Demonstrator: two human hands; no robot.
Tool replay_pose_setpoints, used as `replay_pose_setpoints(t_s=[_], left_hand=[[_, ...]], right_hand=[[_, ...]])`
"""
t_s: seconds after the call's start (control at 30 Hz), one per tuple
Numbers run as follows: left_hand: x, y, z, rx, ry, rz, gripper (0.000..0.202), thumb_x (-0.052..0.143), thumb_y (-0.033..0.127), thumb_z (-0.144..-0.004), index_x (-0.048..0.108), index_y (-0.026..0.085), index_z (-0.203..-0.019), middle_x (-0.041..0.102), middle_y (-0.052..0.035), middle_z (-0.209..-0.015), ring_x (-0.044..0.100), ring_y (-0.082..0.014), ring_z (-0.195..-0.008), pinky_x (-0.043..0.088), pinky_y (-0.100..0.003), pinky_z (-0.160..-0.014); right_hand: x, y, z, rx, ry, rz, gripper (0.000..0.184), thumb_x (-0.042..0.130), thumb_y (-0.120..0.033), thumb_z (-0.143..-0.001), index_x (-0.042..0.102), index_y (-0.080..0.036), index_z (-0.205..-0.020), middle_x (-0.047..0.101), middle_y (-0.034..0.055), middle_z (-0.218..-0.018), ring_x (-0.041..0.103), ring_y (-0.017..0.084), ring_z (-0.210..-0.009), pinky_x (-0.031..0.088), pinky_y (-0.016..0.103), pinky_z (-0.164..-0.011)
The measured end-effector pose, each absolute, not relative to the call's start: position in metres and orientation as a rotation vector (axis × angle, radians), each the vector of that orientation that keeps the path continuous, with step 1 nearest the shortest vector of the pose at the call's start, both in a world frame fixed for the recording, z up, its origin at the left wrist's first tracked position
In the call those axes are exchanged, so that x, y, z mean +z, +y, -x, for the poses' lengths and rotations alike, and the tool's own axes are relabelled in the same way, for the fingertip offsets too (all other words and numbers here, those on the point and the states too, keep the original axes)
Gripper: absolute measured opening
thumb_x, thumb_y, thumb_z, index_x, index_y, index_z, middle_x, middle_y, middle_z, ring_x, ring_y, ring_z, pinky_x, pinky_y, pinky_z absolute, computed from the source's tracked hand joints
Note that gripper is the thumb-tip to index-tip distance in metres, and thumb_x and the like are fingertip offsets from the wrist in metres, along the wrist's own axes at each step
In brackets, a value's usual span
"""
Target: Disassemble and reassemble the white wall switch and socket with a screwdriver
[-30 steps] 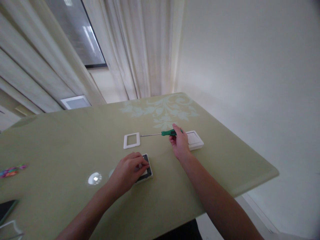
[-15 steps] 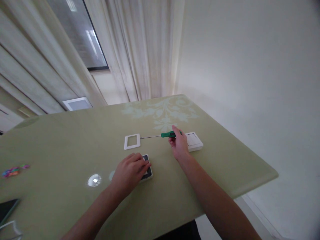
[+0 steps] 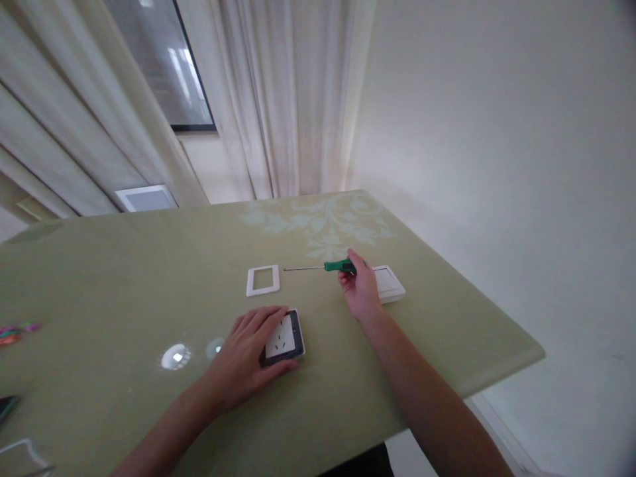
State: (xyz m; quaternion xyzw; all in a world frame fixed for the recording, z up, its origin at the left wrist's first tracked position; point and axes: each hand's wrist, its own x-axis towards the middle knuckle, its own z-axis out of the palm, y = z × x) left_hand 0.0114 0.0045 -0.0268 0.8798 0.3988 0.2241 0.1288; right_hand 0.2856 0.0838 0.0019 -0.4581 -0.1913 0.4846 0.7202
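Note:
My left hand (image 3: 238, 361) spans a wall socket (image 3: 281, 338), its thumb along the near side and its fingers along the far side. The socket lies face up, a white slotted plate in a dark surround with a white outer edge. A screwdriver (image 3: 338, 265) with a green handle and thin metal shaft is gripped in my right hand (image 3: 362, 291). Its shaft points left, and the tip is close to a square white cover frame (image 3: 250, 281) on the table. Beside my right wrist lies a white box-shaped unit (image 3: 391, 286), partly hidden by the hand.
The table (image 3: 149, 278) has a green cover with a pale floral print. Small colourful items (image 3: 17, 332) and a dark flat object (image 3: 6, 405) are at the left edge. A wall (image 3: 472, 165) rises on the right, curtains (image 3: 288, 99) behind.
My left hand has shifted from over the socket to gripping its two sides, baring the slotted face. The screwdriver has moved slightly right, its tip now apart from the cover frame.

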Motion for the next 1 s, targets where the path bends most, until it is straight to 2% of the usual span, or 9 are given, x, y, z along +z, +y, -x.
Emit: replay_pose_setpoints(t_s=[0.1, 0.2, 0.27, 0.37, 0.43, 0.5, 0.6, 0.83, 1.0], left_hand=[[-0.035, 0.006, 0.002, 0.634, 1.131, -2.443, 0.079, 0.079, 0.043, -0.094, 0.043, 0.025, -0.162, 0.059, -0.0164, -0.154, 0.06, -0.0369, -0.139, 0.053, -0.053, -0.116], [-0.034, 0.008, 0.01, 0.609, 1.12, -2.359, 0.08, 0.081, 0.036, -0.091, 0.043, 0.026, -0.16, 0.058, -0.0147, -0.154, 0.058, -0.0355, -0.141, 0.052, -0.052, -0.119], [-0.03, 0.011, 0.012, 0.607, 1.127, -2.315, 0.078, 0.083, 0.033, -0.088, 0.046, 0.028, -0.157, 0.058, -0.0129, -0.152, 0.058, -0.0349, -0.139, 0.052, -0.052, -0.118], [-0.026, 0.012, 0.013, 0.625, 1.136, -2.262, 0.077, 0.085, 0.032, -0.085, 0.048, 0.029, -0.152, 0.06, -0.0111, -0.147, 0.058, -0.0349, -0.136, 0.053, -0.054, -0.116], [-0.025, 0.012, 0.011, 0.641, 1.129, -2.243, 0.076, 0.085, 0.031, -0.084, 0.047, 0.03, -0.151, 0.061, -0.0106, -0.145, 0.058, -0.0348, -0.135, 0.053, -0.054, -0.115], [-0.026, 0.011, 0.01, 0.661, 1.125, -2.233, 0.077, 0.085, 0.029, -0.084, 0.046, 0.031, -0.151, 0.06, -0.0101, -0.146, 0.057, -0.0347, -0.136, 0.053, -0.053, -0.115], [-0.027, 0.008, 0.01, 0.678, 1.143, -2.221, 0.08, 0.086, 0.029, -0.083, 0.045, 0.032, -0.152, 0.06, -0.0097, -0.146, 0.057, -0.0355, -0.136, 0.051, -0.054, -0.116], [-0.026, 0.005, 0.01, 0.636, 1.159, -2.18, 0.083, 0.086, 0.031, -0.084, 0.041, 0.035, -0.155, 0.058, -0.0095, -0.149, 0.055, -0.0363, -0.136, 0.051, -0.056, -0.116], [-0.024, 0.005, 0.011, 0.644, 1.168, -2.168, 0.083, 0.086, 0.031, -0.084, 0.044, 0.035, -0.155, 0.059, -0.0089, -0.15, 0.056, -0.0364, -0.137, 0.053, -0.055, -0.115]], right_hand=[[0.006, 0.078, -0.284, 0.981, -0.553, 1.002, 0.051, 0.095, -0.054, -0.067, 0.059, -0.023, -0.084, 0.069, -0.0045, -0.065, 0.058, 0.009, -0.048, 0.048, 0.02, -0.046], [0.019, 0.065, -0.276, 0.835, -0.725, 0.987, 0.045, 0.089, -0.057, -0.077, 0.062, -0.024, -0.091, 0.072, -0.0032, -0.07, 0.058, 0.01, -0.051, 0.045, 0.02, -0.047], [0.036, 0.057, -0.266, 0.748, -0.871, 0.979, 0.035, 0.085, -0.051, -0.085, 0.064, -0.025, -0.092, 0.069, -0.0049, -0.068, 0.055, 0.009, -0.05, 0.041, 0.021, -0.047], [0.066, 0.052, -0.245, 0.547, -1.387, 0.922, 0.016, 0.081, -0.032, -0.092, 0.067, -0.024, -0.089, 0.064, -0.0052, -0.069, 0.057, 0.009, -0.057, 0.045, 0.022, -0.058], [0.082, 0.056, -0.23, 0.274, -1.787, 0.768, 0.014, 0.078, -0.024, -0.092, 0.064, -0.024, -0.089, 0.062, -0.0059, -0.072, 0.055, 0.008, -0.058, 0.043, 0.021, -0.059], [0.089, 0.063, -0.217, 0.166, -1.909, 0.676, 0.013, 0.072, -0.021, -0.096, 0.06, -0.024, -0.091, 0.059, -0.0071, -0.07, 0.051, 0.007, -0.055, 0.04, 0.021, -0.056], [0.086, 0.072, -0.207, 0.182, -1.927, 0.656, 0.012, 0.066, -0.022, -0.099, 0.058, -0.024, -0.092, 0.058, -0.0073, -0.071, 0.049, 0.007, -0.054, 0.038, 0.021, -0.054], [0.081, 0.074, -0.212, 0.277, -1.834, 0.709, 0.014, 0.068, -0.021, -0.1, 0.058, -0.024, -0.089, 0.056, -0.0073, -0.072, 0.047, 0.006, -0.056, 0.04, 0.02, -0.055], [0.079, 0.076, -0.208, 0.298, -1.849, 0.696, 0.013, 0.068, -0.019, -0.098, 0.058, -0.023, -0.09, 0.059, -0.0072, -0.072, 0.052, 0.006, -0.056, 0.043, 0.019, -0.055]])
